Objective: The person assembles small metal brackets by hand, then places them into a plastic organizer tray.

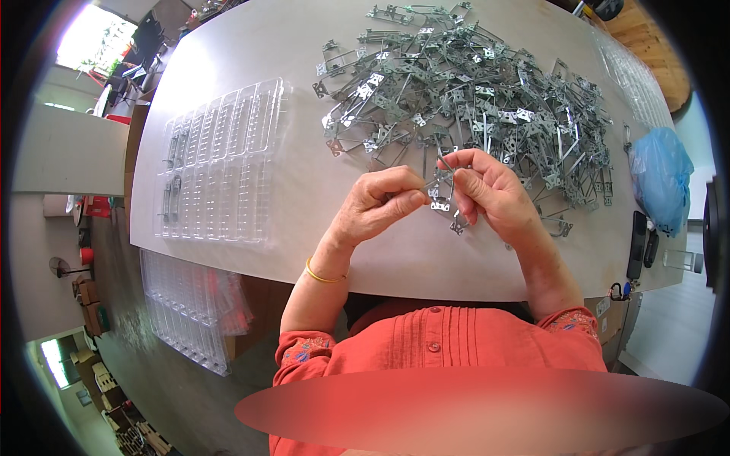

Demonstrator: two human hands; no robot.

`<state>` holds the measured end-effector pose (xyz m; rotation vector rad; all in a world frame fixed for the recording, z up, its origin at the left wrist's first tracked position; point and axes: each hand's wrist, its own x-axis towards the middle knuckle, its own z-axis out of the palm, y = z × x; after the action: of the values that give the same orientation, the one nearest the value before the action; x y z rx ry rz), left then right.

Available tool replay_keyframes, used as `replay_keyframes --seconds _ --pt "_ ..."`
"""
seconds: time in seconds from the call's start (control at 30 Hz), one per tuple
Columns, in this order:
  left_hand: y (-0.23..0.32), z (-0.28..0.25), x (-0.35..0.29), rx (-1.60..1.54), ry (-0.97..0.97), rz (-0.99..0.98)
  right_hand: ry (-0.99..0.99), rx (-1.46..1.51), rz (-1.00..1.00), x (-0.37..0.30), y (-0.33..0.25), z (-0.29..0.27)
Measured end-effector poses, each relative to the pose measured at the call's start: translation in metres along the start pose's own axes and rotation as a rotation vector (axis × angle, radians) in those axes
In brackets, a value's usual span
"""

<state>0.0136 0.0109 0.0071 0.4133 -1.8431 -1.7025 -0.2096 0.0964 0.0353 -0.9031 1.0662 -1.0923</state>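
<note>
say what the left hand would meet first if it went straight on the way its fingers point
The left hand points rightward, so probably the small metal bracket at its fingertips, then the right hand; exact depth is unclear here.

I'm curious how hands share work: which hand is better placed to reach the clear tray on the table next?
Probably the left hand: it's nearer the clear tray. The right hand is farther across, though both hold metal parts.
</note>
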Motion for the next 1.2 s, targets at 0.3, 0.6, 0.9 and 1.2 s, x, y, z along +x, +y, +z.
replay_keyframes --seconds 0.3,0.6,0.9,1.2 --pt "0.001 0.003 0.002 0.024 -0.112 0.002 -0.053 0.093 0.08 0.001 -0.001 -0.004" --pt "0.006 0.01 0.0 -0.112 -0.148 -0.05 0.211 -0.166 -0.161 -0.003 -0.007 -0.007" --pt "-0.006 0.006 -0.001 -0.339 0.142 -0.136 0.071 -0.17 -0.006 -0.008 -0.006 0.009" --pt "-0.01 0.007 0.0 0.012 0.043 -0.023 0.047 -0.142 0.024 -0.006 -0.005 0.008"
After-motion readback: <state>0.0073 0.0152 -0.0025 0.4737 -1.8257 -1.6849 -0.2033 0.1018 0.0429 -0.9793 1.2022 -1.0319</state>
